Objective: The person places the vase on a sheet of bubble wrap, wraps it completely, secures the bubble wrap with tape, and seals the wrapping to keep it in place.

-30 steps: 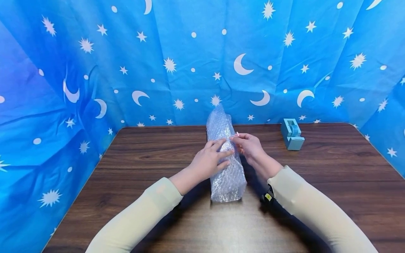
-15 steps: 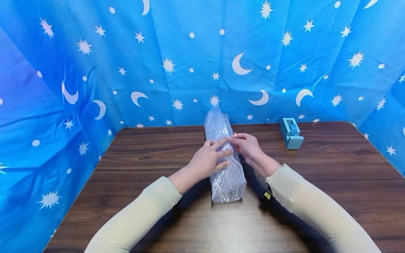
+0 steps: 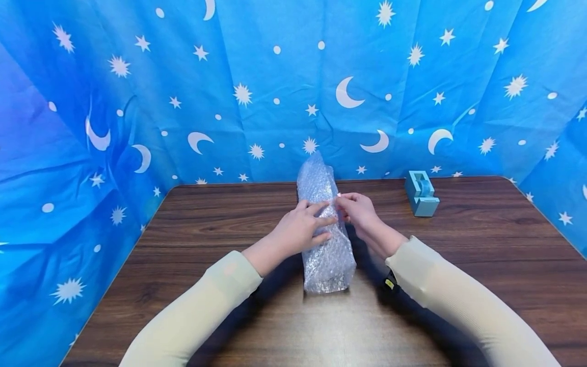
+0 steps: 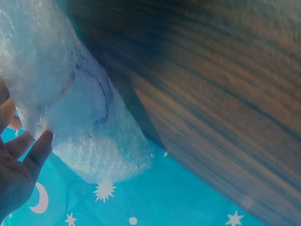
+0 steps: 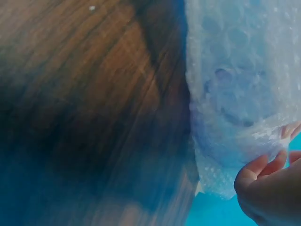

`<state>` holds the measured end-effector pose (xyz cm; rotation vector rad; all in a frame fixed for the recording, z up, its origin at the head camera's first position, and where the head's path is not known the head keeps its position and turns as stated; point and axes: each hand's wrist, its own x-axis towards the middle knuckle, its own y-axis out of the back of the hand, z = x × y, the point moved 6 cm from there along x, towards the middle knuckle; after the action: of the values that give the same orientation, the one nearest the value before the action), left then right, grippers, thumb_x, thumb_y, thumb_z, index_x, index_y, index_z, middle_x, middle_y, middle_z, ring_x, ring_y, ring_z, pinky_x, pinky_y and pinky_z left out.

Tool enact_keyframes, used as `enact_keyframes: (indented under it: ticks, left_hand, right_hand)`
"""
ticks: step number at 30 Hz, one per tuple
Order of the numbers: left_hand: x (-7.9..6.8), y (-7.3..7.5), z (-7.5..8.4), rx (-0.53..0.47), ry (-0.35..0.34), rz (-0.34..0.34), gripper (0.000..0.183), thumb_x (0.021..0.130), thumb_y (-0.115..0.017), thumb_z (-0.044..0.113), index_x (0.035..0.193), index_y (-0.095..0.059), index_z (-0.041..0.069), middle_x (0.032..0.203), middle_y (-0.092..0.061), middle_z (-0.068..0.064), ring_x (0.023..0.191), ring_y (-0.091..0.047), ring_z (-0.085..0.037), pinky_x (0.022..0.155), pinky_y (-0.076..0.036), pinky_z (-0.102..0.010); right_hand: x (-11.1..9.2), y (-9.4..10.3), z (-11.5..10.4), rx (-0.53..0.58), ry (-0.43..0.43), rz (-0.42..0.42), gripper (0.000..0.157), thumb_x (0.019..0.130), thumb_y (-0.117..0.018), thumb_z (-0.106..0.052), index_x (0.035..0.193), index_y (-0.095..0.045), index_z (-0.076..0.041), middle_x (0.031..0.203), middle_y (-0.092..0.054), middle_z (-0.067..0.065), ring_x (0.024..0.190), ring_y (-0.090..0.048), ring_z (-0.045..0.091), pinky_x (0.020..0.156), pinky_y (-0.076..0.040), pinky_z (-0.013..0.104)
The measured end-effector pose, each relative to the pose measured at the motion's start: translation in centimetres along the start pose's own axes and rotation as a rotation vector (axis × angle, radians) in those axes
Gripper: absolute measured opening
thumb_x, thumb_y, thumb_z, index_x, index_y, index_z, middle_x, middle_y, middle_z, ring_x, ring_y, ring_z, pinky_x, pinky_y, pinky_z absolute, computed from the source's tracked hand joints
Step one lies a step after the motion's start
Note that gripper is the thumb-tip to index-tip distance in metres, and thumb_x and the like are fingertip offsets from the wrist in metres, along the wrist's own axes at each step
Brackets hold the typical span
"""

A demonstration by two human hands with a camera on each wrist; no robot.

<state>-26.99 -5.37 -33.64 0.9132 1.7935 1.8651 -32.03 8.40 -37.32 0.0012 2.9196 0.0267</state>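
Note:
A long bundle of clear bubble wrap [image 3: 327, 265] lies upright-lengthwise on the table, its far end reaching past the back edge. Something bluish shows faintly through the wrap in both wrist views. My left hand [image 3: 298, 229] rests across the bundle from the left, fingers spread and pressing on its top. From the right, my right hand [image 3: 359, 211] pinches a small whitish piece of tape [image 3: 339, 194] at the wrap's right side. In the right wrist view, the thumb and fingers [image 5: 256, 169] are right at the wrap's surface.
A light blue tape dispenser [image 3: 423, 194] stands at the back right of the dark wood table [image 3: 220, 209]. Behind the table hangs a blue cloth [image 3: 257, 61] printed with moons and stars. A dark strap [image 3: 390, 281] shows under the right sleeve.
The whitish piece at the right fingertips stuck up more a second ago and now sits lower against the wrap. Both hands stay nearly in place; the left fingers shift slightly.

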Motion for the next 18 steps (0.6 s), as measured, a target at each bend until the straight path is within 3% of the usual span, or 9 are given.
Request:
enact_keyframes:
  ticks: [6, 13, 18]
  left_hand:
    - [-0.08, 0.13, -0.23, 0.017, -0.029, 0.013, 0.046, 0.099, -0.066, 0.042, 0.141, -0.064, 0.024, 0.151, -0.057, -0.014, 0.111, -0.061, -0.033, 0.085, -0.062, -0.045]
    - [-0.03, -0.11, -0.63, -0.018, 0.029, -0.01, 0.07, 0.097, -0.07, 0.042, 0.153, -0.047, 0.006, 0.153, -0.055, -0.014, 0.114, -0.058, -0.033, 0.089, -0.06, -0.045]
    - [-0.12, -0.18, -0.85, -0.002, 0.053, -0.006, 0.069, 0.095, -0.071, 0.043, 0.15, -0.051, 0.005, 0.154, -0.054, -0.014, 0.113, -0.056, -0.034, 0.086, -0.06, -0.044]
  right_hand:
    - [0.17, 0.45, 0.52, 0.038, -0.02, -0.013, 0.034, 0.102, -0.059, -0.014, 0.126, -0.063, 0.01, 0.074, -0.059, -0.007, 0.067, -0.055, 0.004, 0.061, -0.053, 0.016]
    - [0.14, 0.31, 0.45, 0.028, -0.014, -0.019, 0.026, 0.101, -0.059, -0.009, 0.118, -0.064, 0.01, 0.07, -0.059, -0.006, 0.063, -0.056, 0.003, 0.059, -0.054, 0.015]
    - [0.06, -0.14, 0.34, 0.006, 0.011, -0.014, 0.023, 0.101, -0.057, -0.008, 0.113, -0.064, 0.01, 0.073, -0.057, -0.004, 0.065, -0.052, 0.004, 0.059, -0.051, 0.015]
